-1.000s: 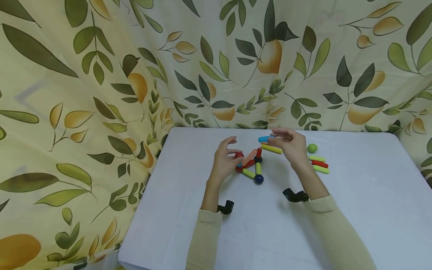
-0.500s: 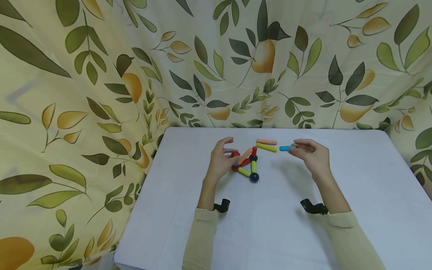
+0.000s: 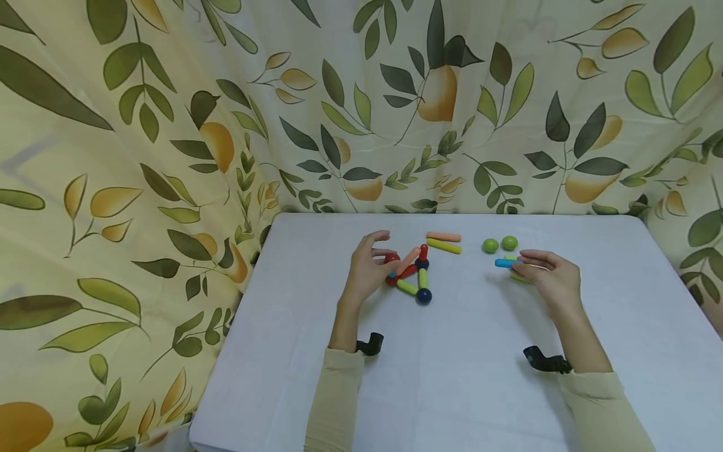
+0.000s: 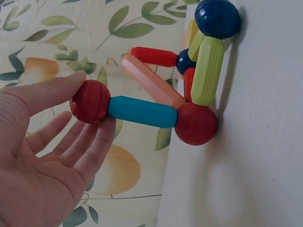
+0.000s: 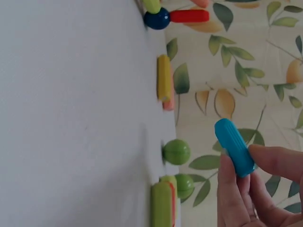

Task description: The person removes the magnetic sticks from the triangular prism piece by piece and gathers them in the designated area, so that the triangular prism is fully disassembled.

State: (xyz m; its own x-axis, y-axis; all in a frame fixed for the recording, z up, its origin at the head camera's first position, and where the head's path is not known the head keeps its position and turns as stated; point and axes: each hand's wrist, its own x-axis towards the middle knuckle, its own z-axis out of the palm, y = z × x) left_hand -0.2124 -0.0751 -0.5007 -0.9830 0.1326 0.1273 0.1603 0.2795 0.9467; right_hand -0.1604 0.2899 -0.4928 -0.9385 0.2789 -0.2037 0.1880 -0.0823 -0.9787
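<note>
My left hand (image 3: 363, 269) pinches a red ball (image 4: 90, 101) between thumb and fingertips. That ball tops an upright blue rod (image 4: 143, 112), which rises from a lower red ball (image 4: 196, 124). These belong to a triangular ball-and-rod frame with light green rods (image 4: 208, 71), a red base rod and dark blue balls (image 3: 424, 295). A peach rod (image 4: 152, 80) slants up from the lower red ball, and a short red rod (image 4: 154, 56) stands on the far dark blue ball. Held off the table at the right, another blue rod (image 5: 234, 147) is pinched by my right hand (image 3: 556, 282).
Two green balls (image 3: 490, 245) lie beyond my right hand. Light green rods (image 5: 162, 203), with a red one between, are partly hidden under that hand. A yellow rod (image 3: 444, 245) and a peach rod (image 3: 443, 236) lie behind the frame. A patterned curtain (image 3: 339, 94) hangs behind the table.
My right hand has carried the blue rod rightward and nearer, from behind the frame to over the light green rods. My left hand keeps its hold on the red ball. The view has shifted slightly.
</note>
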